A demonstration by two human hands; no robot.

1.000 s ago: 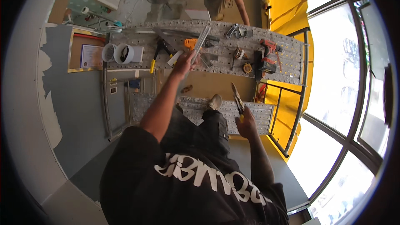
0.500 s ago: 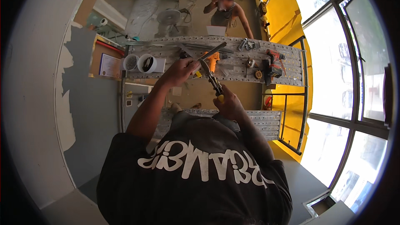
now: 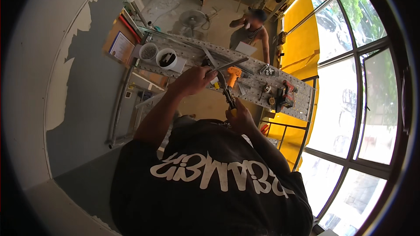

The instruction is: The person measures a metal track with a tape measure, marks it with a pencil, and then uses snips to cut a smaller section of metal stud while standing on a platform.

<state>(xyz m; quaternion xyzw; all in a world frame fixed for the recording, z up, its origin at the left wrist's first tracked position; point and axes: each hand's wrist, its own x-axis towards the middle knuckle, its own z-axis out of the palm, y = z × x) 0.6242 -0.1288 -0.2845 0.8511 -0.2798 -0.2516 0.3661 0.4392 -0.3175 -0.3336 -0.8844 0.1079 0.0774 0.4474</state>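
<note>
My left hand (image 3: 194, 81) is closed on a thin grey metal strip (image 3: 235, 64), which sticks out to the right over the perforated metal platform (image 3: 199, 48). In my right hand (image 3: 242, 120) is a pair of metal snips (image 3: 228, 95) with yellow on the handles. The snips point up and away, and their jaws meet the strip just beside my left fingers. Whether the jaws are closed on the metal is too small to tell. Just beyond the snips an orange power tool (image 3: 234, 74) lies on the platform.
White buckets (image 3: 168, 58) stand at the platform's left end. A red cordless drill (image 3: 287, 92) and a tape measure (image 3: 271, 100) lie toward its right. Across the platform is another person (image 3: 250, 32), near a standing fan (image 3: 192, 18). Yellow sheeting (image 3: 302, 45) and windows line the right side.
The view has turned, so the platform now slants down to the right. Both hands keep their hold, with the snips still against the strip.
</note>
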